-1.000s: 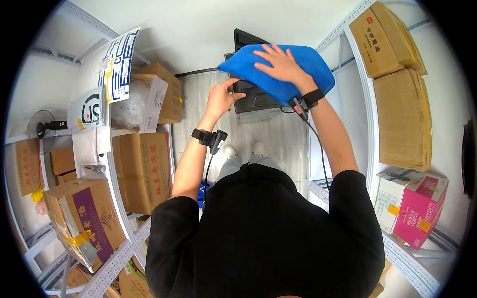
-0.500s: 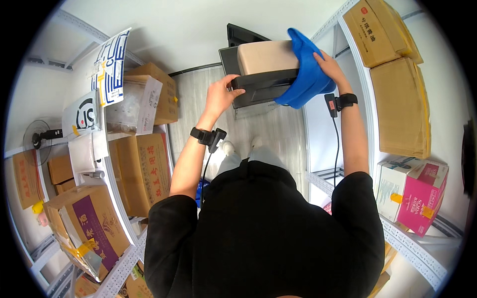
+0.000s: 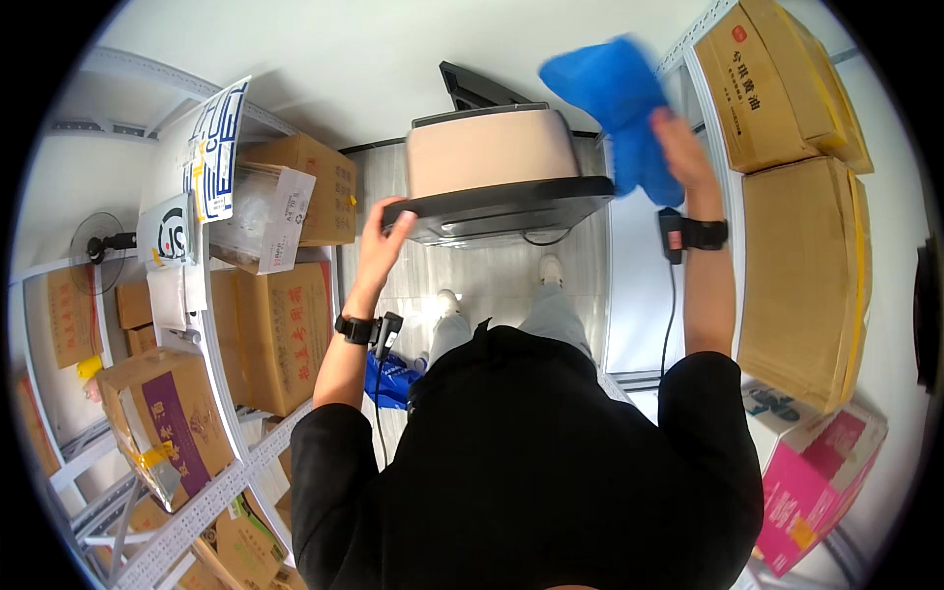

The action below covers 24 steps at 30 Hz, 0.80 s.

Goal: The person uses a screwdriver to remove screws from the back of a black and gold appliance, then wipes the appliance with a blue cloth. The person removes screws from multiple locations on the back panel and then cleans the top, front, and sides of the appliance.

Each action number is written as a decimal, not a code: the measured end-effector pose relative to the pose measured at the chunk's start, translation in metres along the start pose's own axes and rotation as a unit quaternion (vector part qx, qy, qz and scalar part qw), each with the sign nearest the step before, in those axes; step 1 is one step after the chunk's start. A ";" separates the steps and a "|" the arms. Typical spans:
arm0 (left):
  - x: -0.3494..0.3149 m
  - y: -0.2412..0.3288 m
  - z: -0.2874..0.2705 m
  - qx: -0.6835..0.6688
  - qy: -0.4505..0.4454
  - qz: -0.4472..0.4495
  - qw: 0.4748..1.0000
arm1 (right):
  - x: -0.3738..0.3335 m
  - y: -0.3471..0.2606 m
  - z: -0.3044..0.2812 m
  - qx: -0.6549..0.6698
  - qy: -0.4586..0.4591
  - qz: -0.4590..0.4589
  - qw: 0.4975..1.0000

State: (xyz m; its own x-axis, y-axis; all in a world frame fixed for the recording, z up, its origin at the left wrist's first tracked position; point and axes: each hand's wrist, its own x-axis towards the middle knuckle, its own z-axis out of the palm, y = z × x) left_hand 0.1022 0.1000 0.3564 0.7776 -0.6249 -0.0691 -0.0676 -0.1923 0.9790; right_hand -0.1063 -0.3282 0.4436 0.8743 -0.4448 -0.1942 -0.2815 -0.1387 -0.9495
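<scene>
My left hand [image 3: 376, 246] is closed on the left corner of a bulky item, its thumb lying over the black edge. A beige block with rounded corners [image 3: 492, 152] forms the upper part of this item, and a broad black rim [image 3: 511, 208] runs along the side toward me. I cannot make out what kind of item it is. To its right, my right hand [image 3: 680, 152] holds a blue cloth [image 3: 619, 93], bunched and hanging away from the item. Motion blurs that hand and the cloth. A thin dark cable [image 3: 546, 239] shows beneath the rim.
Metal shelving with cardboard boxes [image 3: 275, 339] lines the left side, near a small fan [image 3: 96, 251]. More boxes [image 3: 801, 265] stand on the right shelves, with a pink-and-white carton [image 3: 821, 482] below. A black angled piece [image 3: 482, 88] leans at the wall. A blue bag [image 3: 393, 382] lies by my feet.
The blue cloth has come off the item's right end and moved up and right with my right hand. The item has shifted left and toward me, turning, with my left hand on its corner.
</scene>
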 end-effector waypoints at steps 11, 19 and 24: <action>0.003 0.008 0.048 -0.153 0.252 -0.069 0.953 | 0.081 0.053 0.063 -0.104 -0.204 -0.291 0.929; -0.015 -0.034 0.066 -0.267 0.334 -0.032 0.903 | 0.127 0.127 0.011 0.347 -0.046 0.031 0.936; -0.042 -0.111 0.081 -0.349 0.369 -0.212 0.835 | 0.145 0.137 -0.011 0.276 0.031 0.030 0.960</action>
State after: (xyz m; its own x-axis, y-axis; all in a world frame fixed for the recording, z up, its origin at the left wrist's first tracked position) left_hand 0.0261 0.0862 0.2346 0.8298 0.0731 -0.5532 0.4924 0.3704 0.7876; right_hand -0.0225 -0.4215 0.2882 0.8336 -0.4910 -0.2530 -0.0627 0.3710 -0.9265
